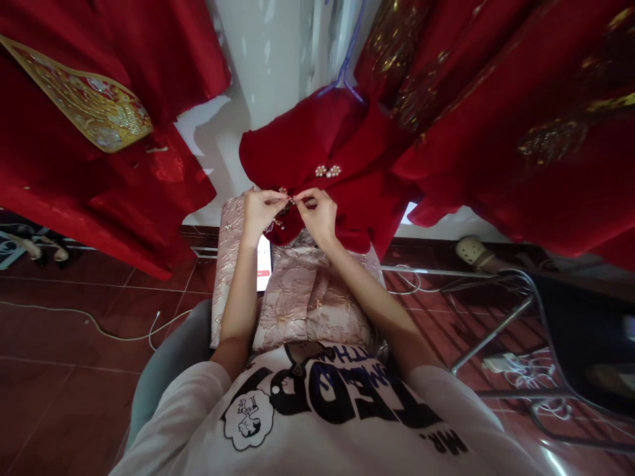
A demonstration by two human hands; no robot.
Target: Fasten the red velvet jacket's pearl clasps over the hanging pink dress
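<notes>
left hand (261,215) and right hand (315,217) held close together above the lap, fingers of both closed in a tight pinch on a small beaded ornament (286,201) on the front edge of a red garment (327,132); fingertips nearly meet at the ornament, and the exact hold is partly hidden by the hands. garment is soft-looking, bunched, and hangs from a blue hanger (347,66) before a white wall (262,53), its lower edge reaching the hands and the lap. a second ornament, a pair of pearl-and-bead flowers (328,171), sits higher on the red cloth, just above the right hand and not touched. short beaded strands (276,225) dangle just below the left hand. pink-and-gold brocade fabric (307,297) lies across the lap under both forearms. a phone (264,263), lit, is partly hidden between the left forearm and the brocade. person wears a white printed t-shirt (317,410). a red robe with a gold embroidered panel (94,106) hangs to the left, another red robe with gold embroidery (496,119) to the right. below: dark red tile floor (74,330), a white cable (114,334) trailing across it, a black chair with metal legs (580,317) at right, a beige clog (473,252) near the far wall.
</notes>
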